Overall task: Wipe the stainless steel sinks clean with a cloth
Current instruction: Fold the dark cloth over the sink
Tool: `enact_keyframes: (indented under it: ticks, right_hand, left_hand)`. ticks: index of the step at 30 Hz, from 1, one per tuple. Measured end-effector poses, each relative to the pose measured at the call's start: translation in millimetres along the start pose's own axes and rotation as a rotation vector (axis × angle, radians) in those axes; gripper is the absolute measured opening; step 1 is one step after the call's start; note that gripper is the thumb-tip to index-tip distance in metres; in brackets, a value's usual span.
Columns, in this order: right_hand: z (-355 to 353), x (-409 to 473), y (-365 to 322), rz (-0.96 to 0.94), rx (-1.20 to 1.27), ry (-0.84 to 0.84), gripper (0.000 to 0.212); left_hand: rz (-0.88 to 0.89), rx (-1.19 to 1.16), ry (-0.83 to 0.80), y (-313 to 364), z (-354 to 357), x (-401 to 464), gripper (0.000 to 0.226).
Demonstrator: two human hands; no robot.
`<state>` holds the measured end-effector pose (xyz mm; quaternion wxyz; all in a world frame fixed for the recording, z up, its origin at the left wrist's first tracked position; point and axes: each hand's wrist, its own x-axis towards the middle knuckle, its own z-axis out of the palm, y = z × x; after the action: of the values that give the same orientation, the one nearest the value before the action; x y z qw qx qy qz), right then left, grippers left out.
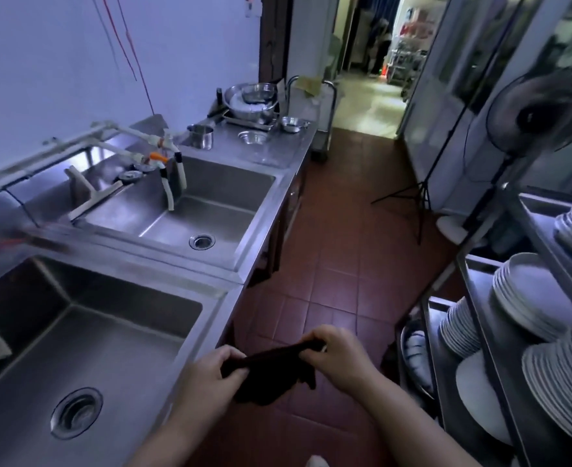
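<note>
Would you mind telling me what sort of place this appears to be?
Probably a restaurant's dishwashing area: deep stainless steel sinks in a long steel counter, stacked plates on a metal rack, and steel mixing bowls beyond.

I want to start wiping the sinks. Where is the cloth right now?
In the head view, low and centre: the dark cloth is stretched between the left hand and right hand, over the red floor tiles just right of the near sink.

Dim room, red tiled floor (pixel 338 251), pale wall (pixel 59 62).
</note>
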<state>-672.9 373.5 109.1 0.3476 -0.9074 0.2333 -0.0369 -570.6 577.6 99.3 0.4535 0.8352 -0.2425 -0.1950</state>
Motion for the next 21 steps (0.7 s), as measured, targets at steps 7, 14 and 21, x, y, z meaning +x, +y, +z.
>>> enact_keyframes:
  ticks: [7, 14, 21]
  right_hand:
    - [-89, 130, 72, -0.022, 0.000, -0.062, 0.014]
    - [-131, 255, 111, -0.081, -0.040, -0.120, 0.013]
    - [-153, 396, 134, -0.061, -0.014, -0.125, 0.013]
  left_hand:
    - [-0.049, 0.014, 0.047, 63, 71, 134, 0.025]
    - [-0.113, 0.082, 0.100, 96, 94, 246, 0.024]
    - [-0.130, 0.087, 0.091, 100, 104, 393, 0.021]
